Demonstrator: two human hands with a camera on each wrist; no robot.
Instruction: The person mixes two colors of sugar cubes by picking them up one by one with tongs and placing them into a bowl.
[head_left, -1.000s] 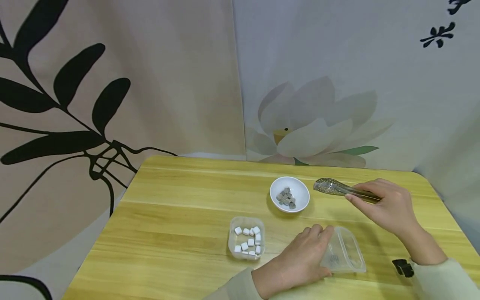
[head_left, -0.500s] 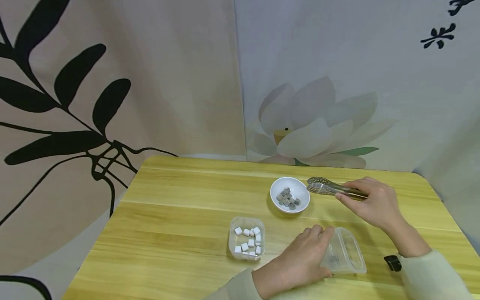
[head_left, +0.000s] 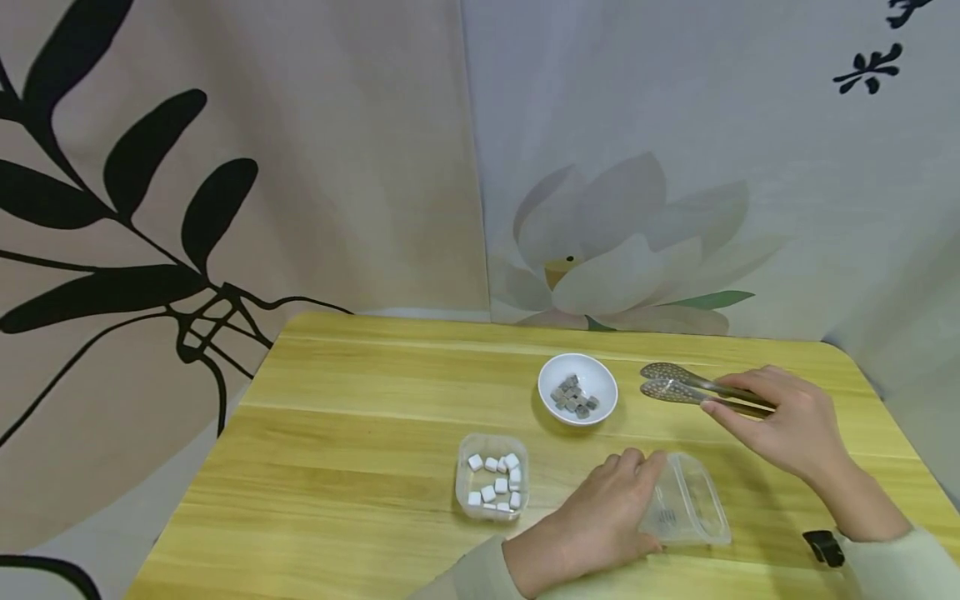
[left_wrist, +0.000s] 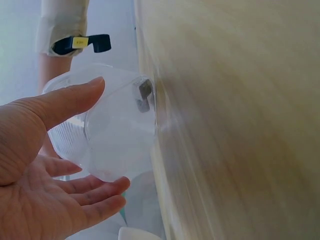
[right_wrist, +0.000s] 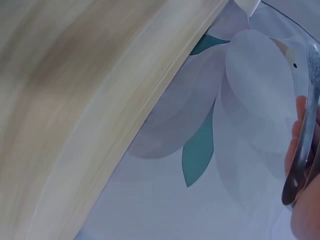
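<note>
My left hand (head_left: 588,523) holds a clear plastic container (head_left: 701,500) on the table, thumb on one side and fingers on the other. In the left wrist view, a couple of grey cubes (left_wrist: 144,90) show through its wall near the tabletop. My right hand (head_left: 795,421) grips metal tongs (head_left: 667,389) with perforated tips, above the table. Those tips stand apart with nothing between them, right of a white bowl (head_left: 600,379). Several grey cubes (head_left: 572,398) lie in the bowl. In the right wrist view, only part of the tongs (right_wrist: 304,145) appears at the right edge.
A clear square tub (head_left: 491,514) with several white cubes (head_left: 501,485) stands left of my left hand. The wooden table (head_left: 337,433) ends at a fabric backdrop (head_left: 360,167) with printed leaves and a flower. A black strap piece (head_left: 823,548) sits by my right sleeve.
The tongs first moved left to the bowl's rim, and one more grey cube appeared in the bowl. Since then my right hand has drawn back right, the tongs' tips spreading. My left hand stayed put.
</note>
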